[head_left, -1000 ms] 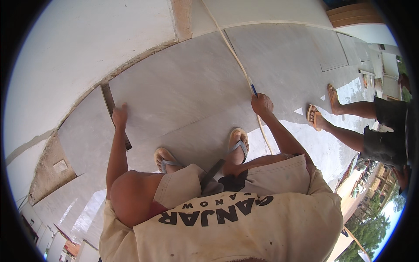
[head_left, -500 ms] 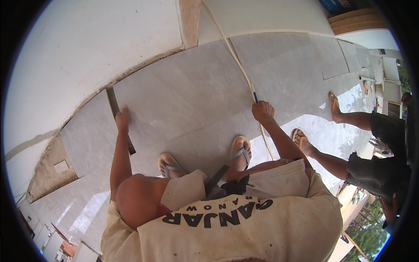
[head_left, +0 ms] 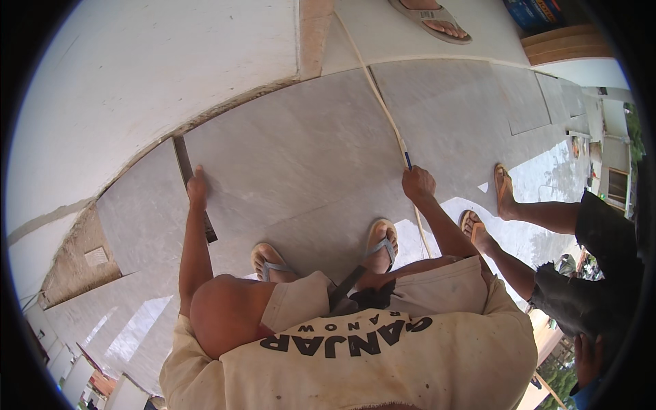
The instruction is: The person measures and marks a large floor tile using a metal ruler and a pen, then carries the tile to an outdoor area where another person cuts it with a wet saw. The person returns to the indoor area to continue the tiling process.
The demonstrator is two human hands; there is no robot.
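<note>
My left hand point(head_left: 197, 188) is closed on a long narrow metal bar point(head_left: 183, 160) lying across the grey floor tiles, one digit stretched along the tile beside it. The bar's far end lies near the wall and its other end shows beyond my forearm. My right hand point(head_left: 419, 183) is a fist low over the tiles, with a slim blue piece point(head_left: 408, 160) sticking out at its far side. A pale cable point(head_left: 383, 106) runs down to that spot and emerges again below the fist. Whether the blue piece is part of the cable, I cannot tell.
Grey tiles point(head_left: 294, 150) cover the floor up to a white wall point(head_left: 171, 61). A bare rough patch point(head_left: 85, 263) lies at the left. Another person's sandalled feet point(head_left: 504, 191) stand at the right, and a sandalled foot point(head_left: 437, 20) is at the top. My own feet point(head_left: 381, 242) are between my hands.
A sandalled foot has come into view at the top. The person at the right has shifted a little. Both my hands keep their places on the bar and at the blue piece.
</note>
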